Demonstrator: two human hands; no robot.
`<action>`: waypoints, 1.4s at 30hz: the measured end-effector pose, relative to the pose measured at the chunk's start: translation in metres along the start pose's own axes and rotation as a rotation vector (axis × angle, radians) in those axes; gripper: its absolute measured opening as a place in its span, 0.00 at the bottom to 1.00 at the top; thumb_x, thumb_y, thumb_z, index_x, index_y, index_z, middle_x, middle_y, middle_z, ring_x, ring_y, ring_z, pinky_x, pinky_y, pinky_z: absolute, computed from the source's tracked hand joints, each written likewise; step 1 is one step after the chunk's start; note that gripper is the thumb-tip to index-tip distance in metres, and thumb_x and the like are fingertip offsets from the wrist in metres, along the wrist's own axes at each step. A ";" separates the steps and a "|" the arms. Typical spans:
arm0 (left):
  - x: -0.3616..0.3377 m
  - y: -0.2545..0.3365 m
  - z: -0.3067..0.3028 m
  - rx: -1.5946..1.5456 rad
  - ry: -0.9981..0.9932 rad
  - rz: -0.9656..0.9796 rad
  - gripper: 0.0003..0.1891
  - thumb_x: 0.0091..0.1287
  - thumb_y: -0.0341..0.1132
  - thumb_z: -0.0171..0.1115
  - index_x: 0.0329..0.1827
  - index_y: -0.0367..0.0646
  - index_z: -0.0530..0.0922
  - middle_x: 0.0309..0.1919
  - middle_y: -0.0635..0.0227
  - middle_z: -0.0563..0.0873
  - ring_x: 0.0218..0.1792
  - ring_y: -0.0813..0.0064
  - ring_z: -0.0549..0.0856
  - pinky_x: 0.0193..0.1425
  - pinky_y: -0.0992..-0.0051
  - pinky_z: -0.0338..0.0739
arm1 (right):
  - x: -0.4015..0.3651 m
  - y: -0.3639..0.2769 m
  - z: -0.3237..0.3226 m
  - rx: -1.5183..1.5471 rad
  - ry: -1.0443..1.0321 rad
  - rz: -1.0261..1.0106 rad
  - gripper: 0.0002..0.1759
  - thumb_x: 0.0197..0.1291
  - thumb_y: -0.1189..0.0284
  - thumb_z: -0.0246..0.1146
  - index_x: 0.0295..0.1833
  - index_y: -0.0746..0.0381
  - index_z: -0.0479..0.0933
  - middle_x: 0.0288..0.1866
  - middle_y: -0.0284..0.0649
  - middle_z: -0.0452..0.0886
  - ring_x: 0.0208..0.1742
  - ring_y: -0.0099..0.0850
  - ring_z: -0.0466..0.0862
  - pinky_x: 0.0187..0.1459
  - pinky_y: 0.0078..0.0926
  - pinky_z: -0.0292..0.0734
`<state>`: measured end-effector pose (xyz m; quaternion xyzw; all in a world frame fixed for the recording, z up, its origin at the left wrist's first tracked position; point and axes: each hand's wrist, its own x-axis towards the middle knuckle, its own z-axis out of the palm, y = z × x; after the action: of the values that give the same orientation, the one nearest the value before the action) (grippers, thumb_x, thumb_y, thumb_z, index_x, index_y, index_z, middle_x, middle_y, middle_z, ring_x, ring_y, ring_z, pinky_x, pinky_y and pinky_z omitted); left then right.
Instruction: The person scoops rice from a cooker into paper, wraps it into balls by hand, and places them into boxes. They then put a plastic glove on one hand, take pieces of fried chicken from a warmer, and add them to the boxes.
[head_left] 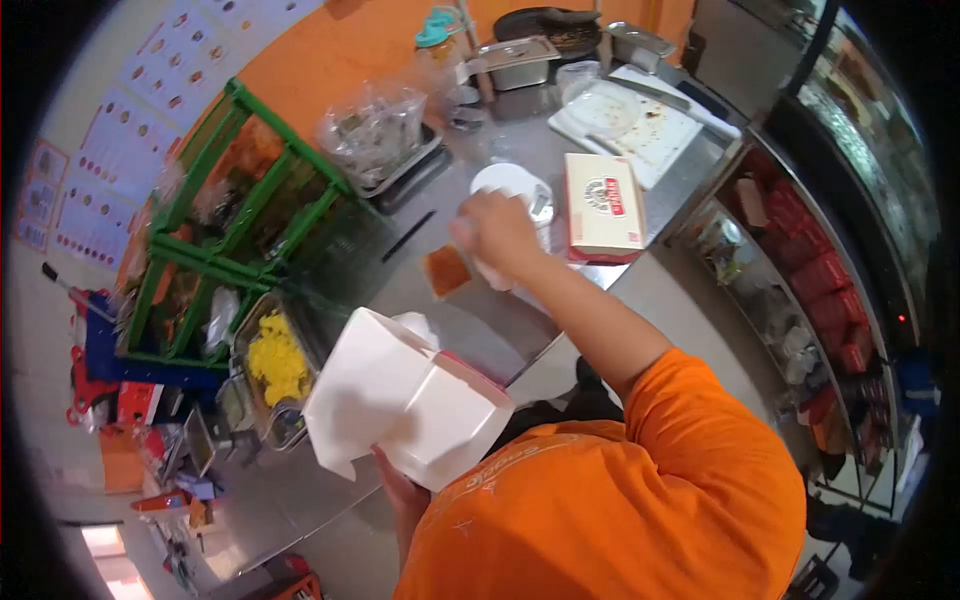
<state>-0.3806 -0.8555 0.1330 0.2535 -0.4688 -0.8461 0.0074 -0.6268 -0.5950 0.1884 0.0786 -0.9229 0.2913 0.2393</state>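
My left hand (400, 497) grips the near side of a white cardboard food box (435, 425). Its lid is folded back to the left, and the inside looks bare. Over the steel table, my right hand (497, 235) is closed in front of a white kitchen scale (515, 183). A pale, crumpled piece (493, 277) shows just under that hand; I cannot tell what it is. Left of the hand lies a small packet of orange-brown sauce (446, 271). A closed printed food box (605, 205) stands to the right of the scale.
A black stick-like item (408, 236) lies left of the packet. Green crates (222, 250) hold produce, with a tray of yellow food (278, 360) below them. Farther back are bagged goods (375, 130), a cutting board (640, 125) and steel containers (520, 65). Shelves (800, 270) line the right.
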 end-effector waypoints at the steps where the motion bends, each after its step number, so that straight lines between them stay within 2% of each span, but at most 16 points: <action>1: -0.002 0.005 0.011 -0.041 -0.007 -0.049 0.32 0.72 0.55 0.39 0.69 0.39 0.57 0.65 0.58 0.67 0.64 0.62 0.68 0.66 0.62 0.63 | -0.002 0.017 -0.036 0.062 0.039 0.205 0.14 0.49 0.65 0.66 0.41 0.58 0.79 0.41 0.42 0.79 0.46 0.42 0.78 0.45 0.39 0.72; 2: -0.004 0.005 0.015 -0.079 -0.007 -0.101 0.31 0.72 0.55 0.39 0.69 0.39 0.57 0.65 0.58 0.66 0.64 0.62 0.68 0.67 0.62 0.63 | -0.005 0.075 -0.035 0.020 0.186 0.169 0.21 0.50 0.55 0.65 0.42 0.60 0.79 0.43 0.42 0.80 0.48 0.43 0.78 0.51 0.42 0.69; 3: 0.001 -0.002 0.009 -0.089 -0.049 -0.092 0.32 0.71 0.54 0.42 0.69 0.38 0.56 0.66 0.56 0.65 0.65 0.60 0.67 0.67 0.60 0.62 | -0.011 0.080 -0.080 0.047 0.232 0.464 0.23 0.51 0.54 0.65 0.44 0.61 0.79 0.43 0.45 0.80 0.50 0.45 0.77 0.52 0.42 0.70; 5: 0.026 -0.020 -0.009 -0.105 -0.142 -0.053 0.35 0.69 0.53 0.48 0.70 0.36 0.54 0.67 0.52 0.63 0.66 0.56 0.65 0.69 0.57 0.59 | -0.031 0.170 -0.090 -0.088 0.265 0.693 0.23 0.53 0.54 0.64 0.47 0.61 0.78 0.47 0.48 0.78 0.51 0.47 0.77 0.54 0.41 0.70; 8: 0.066 -0.021 -0.033 0.351 -0.101 0.238 0.39 0.67 0.53 0.52 0.70 0.33 0.52 0.68 0.49 0.60 0.68 0.53 0.63 0.70 0.55 0.56 | -0.059 0.209 -0.102 0.395 -0.088 0.994 0.25 0.55 0.54 0.63 0.51 0.61 0.77 0.50 0.49 0.76 0.52 0.48 0.76 0.54 0.39 0.71; 10: 0.072 -0.036 -0.047 0.637 -0.038 0.401 0.41 0.65 0.53 0.55 0.70 0.32 0.51 0.69 0.48 0.58 0.69 0.52 0.61 0.70 0.53 0.54 | -0.068 0.191 -0.104 0.015 0.169 0.663 0.24 0.55 0.56 0.63 0.51 0.61 0.76 0.50 0.48 0.76 0.52 0.48 0.76 0.53 0.38 0.71; 12: 0.051 -0.039 -0.026 0.498 0.045 0.319 0.40 0.66 0.53 0.52 0.71 0.32 0.51 0.69 0.49 0.59 0.68 0.53 0.61 0.70 0.55 0.54 | -0.070 0.145 -0.106 -0.096 0.283 0.347 0.21 0.52 0.62 0.66 0.49 0.61 0.75 0.46 0.48 0.76 0.51 0.47 0.76 0.52 0.38 0.71; 13: 0.038 -0.011 0.019 0.211 0.089 0.181 0.38 0.68 0.55 0.48 0.70 0.34 0.52 0.68 0.52 0.61 0.67 0.55 0.63 0.70 0.57 0.56 | -0.074 0.119 -0.103 -0.052 0.232 0.124 0.19 0.51 0.69 0.67 0.48 0.62 0.75 0.49 0.47 0.75 0.46 0.41 0.77 0.47 0.36 0.73; 14: 0.031 0.003 0.043 -0.076 0.128 0.051 0.36 0.69 0.56 0.44 0.70 0.36 0.53 0.67 0.55 0.63 0.67 0.57 0.64 0.69 0.59 0.57 | -0.082 0.085 -0.097 0.062 0.070 0.138 0.21 0.50 0.70 0.67 0.50 0.62 0.73 0.49 0.45 0.74 0.47 0.41 0.77 0.49 0.35 0.73; 17: 0.033 -0.003 0.031 0.015 0.089 0.178 0.34 0.72 0.58 0.35 0.70 0.40 0.56 0.65 0.61 0.66 0.64 0.62 0.67 0.67 0.63 0.61 | -0.097 0.047 -0.042 0.221 -0.117 -0.087 0.30 0.50 0.64 0.68 0.59 0.60 0.68 0.56 0.52 0.67 0.59 0.50 0.69 0.59 0.42 0.67; 22: 0.011 -0.010 0.013 0.046 0.185 0.185 0.34 0.71 0.59 0.37 0.70 0.40 0.56 0.65 0.61 0.65 0.65 0.62 0.66 0.68 0.63 0.60 | -0.037 0.072 0.047 0.223 -0.174 0.258 0.35 0.53 0.54 0.64 0.60 0.64 0.67 0.60 0.53 0.66 0.59 0.50 0.70 0.57 0.47 0.67; 25: -0.003 -0.014 -0.001 0.055 0.280 0.194 0.35 0.71 0.59 0.37 0.69 0.40 0.57 0.65 0.62 0.66 0.65 0.63 0.66 0.68 0.64 0.60 | -0.026 0.035 0.037 -0.126 -0.590 0.228 0.36 0.52 0.52 0.64 0.59 0.64 0.67 0.59 0.51 0.66 0.59 0.47 0.71 0.55 0.48 0.68; 29: -0.020 -0.021 -0.022 0.092 0.344 0.167 0.35 0.70 0.60 0.37 0.69 0.41 0.57 0.65 0.63 0.66 0.65 0.64 0.66 0.67 0.65 0.61 | -0.046 0.008 0.032 -0.236 -0.623 0.116 0.40 0.47 0.51 0.67 0.63 0.61 0.65 0.59 0.54 0.66 0.54 0.50 0.74 0.54 0.43 0.72; 32: -0.024 -0.025 -0.044 0.056 0.215 0.131 0.35 0.70 0.61 0.36 0.69 0.42 0.57 0.65 0.64 0.65 0.65 0.65 0.66 0.67 0.65 0.61 | -0.072 0.008 0.034 -0.103 -0.406 0.015 0.41 0.44 0.52 0.69 0.62 0.61 0.66 0.59 0.54 0.66 0.54 0.50 0.74 0.54 0.42 0.72; 35: -0.025 -0.025 -0.035 -0.018 0.264 0.106 0.34 0.71 0.59 0.35 0.70 0.42 0.56 0.66 0.63 0.65 0.65 0.64 0.66 0.67 0.65 0.61 | -0.078 0.025 0.031 0.099 -0.514 0.254 0.43 0.41 0.55 0.72 0.62 0.61 0.65 0.58 0.56 0.66 0.54 0.52 0.74 0.55 0.40 0.71; 42: -0.001 -0.032 -0.005 0.024 0.221 0.176 0.32 0.72 0.55 0.38 0.70 0.40 0.53 0.66 0.60 0.63 0.65 0.63 0.67 0.67 0.64 0.62 | -0.103 0.009 0.001 0.363 -0.620 0.147 0.46 0.37 0.63 0.73 0.64 0.62 0.61 0.53 0.55 0.63 0.51 0.53 0.73 0.56 0.39 0.70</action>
<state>-0.3703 -0.8416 0.1057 0.3033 -0.4955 -0.8035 0.1302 -0.5398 -0.5875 0.1330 0.1379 -0.8881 0.4289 -0.0913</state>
